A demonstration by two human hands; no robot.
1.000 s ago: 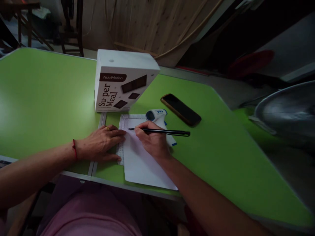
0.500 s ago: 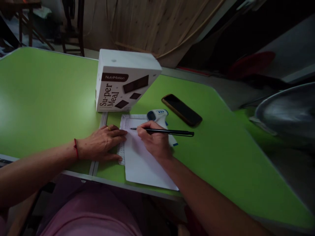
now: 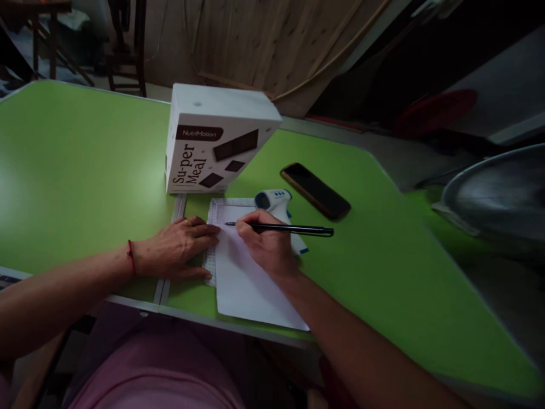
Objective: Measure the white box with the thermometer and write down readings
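My right hand [image 3: 270, 241] is closed around a black pen [image 3: 298, 229], whose tip points left at the upper left part of a white sheet of paper [image 3: 255, 295]. Whether the tip touches the paper I cannot tell. Spread flat, my left hand [image 3: 181, 248] presses on the left edge of the sheet and on a ruled or printed strip [image 3: 210, 272] there. Just beyond my right hand lies a white and blue infrared thermometer [image 3: 275, 200], its handle partly hidden by the hand and pen.
A white "Su-per Meal" box [image 3: 213, 142] stands upright behind the paper. To its right a dark phone in a brown case [image 3: 315, 190] lies on the green table [image 3: 85, 153]. A grey metal strip [image 3: 160, 291] crosses the table near my left wrist. A chair [image 3: 125, 57] stands beyond.
The back end of the pen has shifted very slightly left. My left hand and the paper stay in place.
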